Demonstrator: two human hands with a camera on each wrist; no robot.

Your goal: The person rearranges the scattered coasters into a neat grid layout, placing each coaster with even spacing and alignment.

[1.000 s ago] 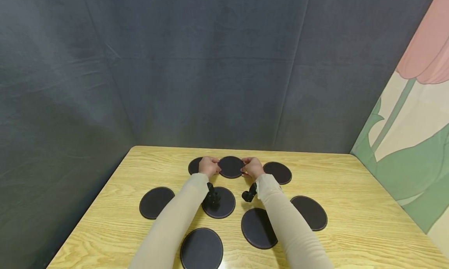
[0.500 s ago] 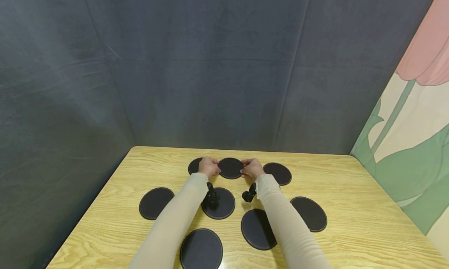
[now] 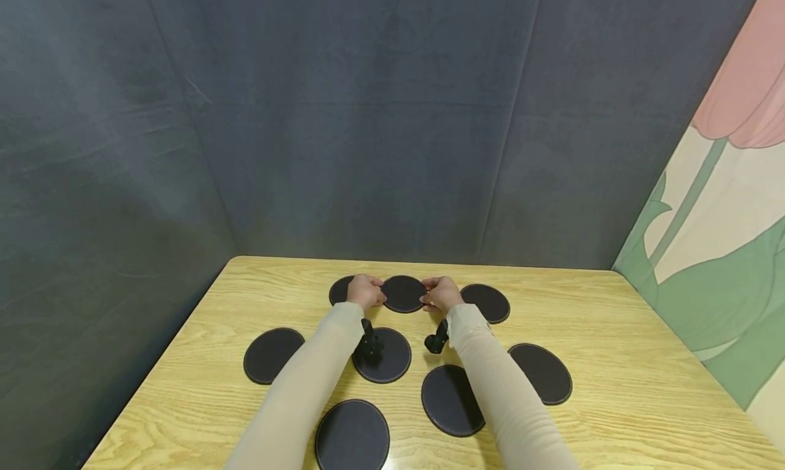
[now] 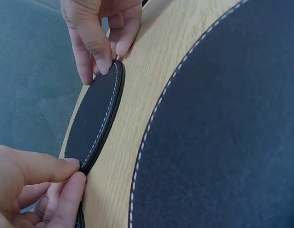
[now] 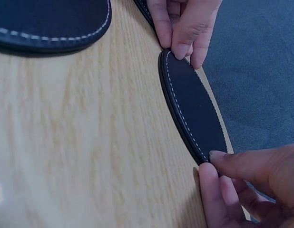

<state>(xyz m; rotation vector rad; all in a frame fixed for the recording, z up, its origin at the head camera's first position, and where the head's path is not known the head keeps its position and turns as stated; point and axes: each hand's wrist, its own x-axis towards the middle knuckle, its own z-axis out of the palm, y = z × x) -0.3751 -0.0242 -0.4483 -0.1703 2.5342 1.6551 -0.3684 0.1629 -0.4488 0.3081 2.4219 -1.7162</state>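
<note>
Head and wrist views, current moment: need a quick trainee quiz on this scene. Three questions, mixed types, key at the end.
1. True or false: the left hand and the right hand hold opposite sides of the middle black coaster in the far row.

2. Multiple choice: in the wrist views, the stitching along that coaster's edge looks:
A. red
B. white
C. green

3. Short answer: in the head view, which hand is nearer the pink flower picture?

Key:
1. True.
2. B.
3. The right hand.
</note>
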